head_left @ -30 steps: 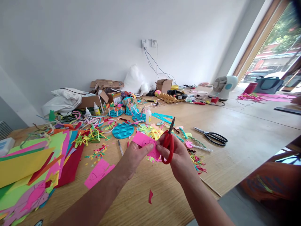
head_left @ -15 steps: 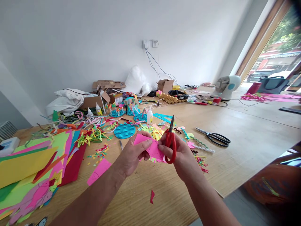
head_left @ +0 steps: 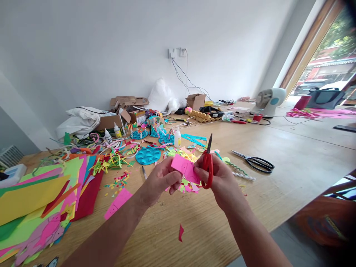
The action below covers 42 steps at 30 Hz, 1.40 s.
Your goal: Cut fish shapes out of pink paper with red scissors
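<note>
A small piece of pink paper (head_left: 185, 169) with pen lines on it is held up over the table between my hands. My left hand (head_left: 161, 183) is closed at its left side, fingers partly behind the sheet and thumb below its lower edge. With thumb and fingertips, my right hand (head_left: 222, 178) pinches the paper's right edge. That same hand also carries red-handled scissors (head_left: 208, 168), their dark blades together and pointing up. Beneath the paper lies a pile of coloured scraps (head_left: 191, 187). Another pink piece with drawn lines (head_left: 119, 203) rests beside my left forearm.
Coloured paper sheets (head_left: 33, 193) are stacked at left. Black-handled scissors (head_left: 257, 163) lie at right. A blue scalloped disc (head_left: 148, 155), a glue bottle (head_left: 177, 138) and a pen (head_left: 144, 172) are beyond my hands. A fan (head_left: 268, 102) stands at the back right.
My left thumb has come off the face of the pink paper to below its edge. The paper, both hands and the red scissors have shifted slightly right; the paper has turned a little.
</note>
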{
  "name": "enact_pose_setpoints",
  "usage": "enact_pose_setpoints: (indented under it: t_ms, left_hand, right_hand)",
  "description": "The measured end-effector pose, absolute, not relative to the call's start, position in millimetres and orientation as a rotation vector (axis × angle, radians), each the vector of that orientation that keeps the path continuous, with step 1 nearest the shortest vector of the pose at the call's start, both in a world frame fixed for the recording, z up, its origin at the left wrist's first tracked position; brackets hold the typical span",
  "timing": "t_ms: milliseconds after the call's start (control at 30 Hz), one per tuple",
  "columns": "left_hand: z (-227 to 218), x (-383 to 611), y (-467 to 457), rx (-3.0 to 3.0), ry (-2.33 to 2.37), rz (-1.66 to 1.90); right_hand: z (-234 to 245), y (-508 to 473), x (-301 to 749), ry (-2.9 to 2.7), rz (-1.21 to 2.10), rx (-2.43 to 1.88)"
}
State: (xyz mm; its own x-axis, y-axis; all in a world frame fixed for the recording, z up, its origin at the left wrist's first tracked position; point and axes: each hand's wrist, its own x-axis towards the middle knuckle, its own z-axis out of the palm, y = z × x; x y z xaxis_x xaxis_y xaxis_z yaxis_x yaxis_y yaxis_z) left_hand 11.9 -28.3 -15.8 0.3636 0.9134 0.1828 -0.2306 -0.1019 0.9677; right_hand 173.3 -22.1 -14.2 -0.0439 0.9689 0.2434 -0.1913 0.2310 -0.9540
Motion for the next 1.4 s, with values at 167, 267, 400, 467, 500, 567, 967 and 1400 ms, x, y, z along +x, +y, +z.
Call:
enact_pose_setpoints:
  t_ms: [167,267,400,467,500,567,967,1400]
  left_hand:
    - [-14.8,20.5,-30.8,1.350,1.013,1.161]
    - [-11.2,23.7,-32.9,1.231,1.064,1.179]
    - [-6.7,23.5,-35.9,1.041,0.947,1.206]
    - [-6.2,23.7,-37.5,0.990,0.904,1.238]
    - [-6.3,24.1,-38.2,0.985,0.889,1.253]
    - [-7.2,25.4,-39.0,1.014,0.870,1.292]
    - [-9.0,23.9,-37.2,1.152,0.796,1.357]
    - [6.1,-3.6,-30.8,1.557,0.951,0.678]
  right_hand:
    - [-12.1,-27.4,169.4,-1.319,1.169,-0.857]
    - [-10.1,-29.6,169.9,-1.339,1.208,-0.838]
    - [-22.3,-28.3,172.4,-1.290,1.232,-0.790]
    - [-35.0,-29.5,169.9,-1.258,1.242,-0.809]
    - [-41.5,-31.3,167.3,-1.276,1.261,-0.818]
    - [-52.2,-37.2,160.3,-1.393,1.310,-0.774]
    - [-52.4,-51.5,151.3,-1.450,1.395,-0.698]
    - [-24.5,-35.8,176.5,-1.328,1.319,-0.760]
